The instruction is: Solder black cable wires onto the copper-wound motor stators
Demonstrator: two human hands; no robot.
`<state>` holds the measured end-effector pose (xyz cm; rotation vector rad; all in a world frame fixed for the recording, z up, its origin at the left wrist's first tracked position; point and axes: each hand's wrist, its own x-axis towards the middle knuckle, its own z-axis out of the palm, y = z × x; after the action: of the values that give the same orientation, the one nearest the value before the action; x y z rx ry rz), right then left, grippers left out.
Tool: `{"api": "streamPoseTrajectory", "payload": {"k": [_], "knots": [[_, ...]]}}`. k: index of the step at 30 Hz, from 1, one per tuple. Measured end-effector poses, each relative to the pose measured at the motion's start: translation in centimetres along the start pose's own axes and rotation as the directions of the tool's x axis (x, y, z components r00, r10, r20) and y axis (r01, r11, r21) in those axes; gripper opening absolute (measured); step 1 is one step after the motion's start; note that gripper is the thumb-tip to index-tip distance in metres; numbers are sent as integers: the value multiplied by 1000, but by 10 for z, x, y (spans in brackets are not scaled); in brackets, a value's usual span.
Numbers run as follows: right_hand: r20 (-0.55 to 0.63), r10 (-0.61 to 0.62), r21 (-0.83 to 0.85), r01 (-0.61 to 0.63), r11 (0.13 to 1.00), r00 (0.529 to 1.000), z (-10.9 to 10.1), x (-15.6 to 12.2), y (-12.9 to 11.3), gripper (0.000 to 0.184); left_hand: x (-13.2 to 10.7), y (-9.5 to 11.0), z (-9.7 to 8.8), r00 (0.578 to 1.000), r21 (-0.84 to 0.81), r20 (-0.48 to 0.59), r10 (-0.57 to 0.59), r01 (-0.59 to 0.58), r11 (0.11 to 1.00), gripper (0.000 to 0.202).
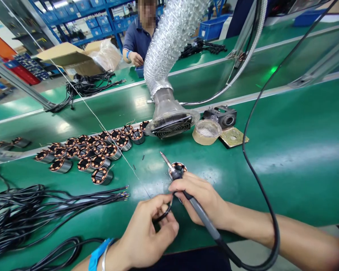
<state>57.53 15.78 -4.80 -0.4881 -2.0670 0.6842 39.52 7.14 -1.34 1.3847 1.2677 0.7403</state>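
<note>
My right hand (199, 194) is closed around a soldering iron (202, 212), whose tip points up and away to the left. Between the thumb and fingers of my left hand (151, 229) is a black cable (164, 213), and its end reaches my right fingertips. A motor stator (178, 167) with copper windings is partly hidden behind the iron and my right hand. More copper-wound stators (101, 175) stand grouped on the green bench to the left. Black cables (101, 199) with stripped, coloured wire ends lie beside my left hand.
A fume extractor hood (172, 122) on a silver duct (172, 41) hangs ahead. Right of it are a round tub (206, 131), an iron stand (222, 116) and a yellowish pad (233, 137). Another person (141, 41) works across the bench near a cardboard box (70, 60).
</note>
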Motion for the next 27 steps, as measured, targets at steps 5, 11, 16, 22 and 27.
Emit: {"api": "streamPoseTrajectory", "payload": {"k": [5,11,16,22,27], "knots": [[1,-63,-13,63,998,998,-7,-3,5,25,0,2,-26,994,49,94,58,-63,997,68],[22,-140,-96,141,985,990,-14,-13,1,28,37,-10,-48,979,-83,-112,-172,163,983,28],[-16,-127,-56,126,991,992,-25,-14,11,33,64,-15,-39,951,-103,-61,-302,295,950,39],[145,-40,-181,66,981,989,-28,-3,46,35,84,-7,-35,993,92,-88,-75,83,992,29],[184,-33,-99,52,994,982,-17,-6,49,40,74,3,-31,992,-21,-38,-123,123,992,36]]}}
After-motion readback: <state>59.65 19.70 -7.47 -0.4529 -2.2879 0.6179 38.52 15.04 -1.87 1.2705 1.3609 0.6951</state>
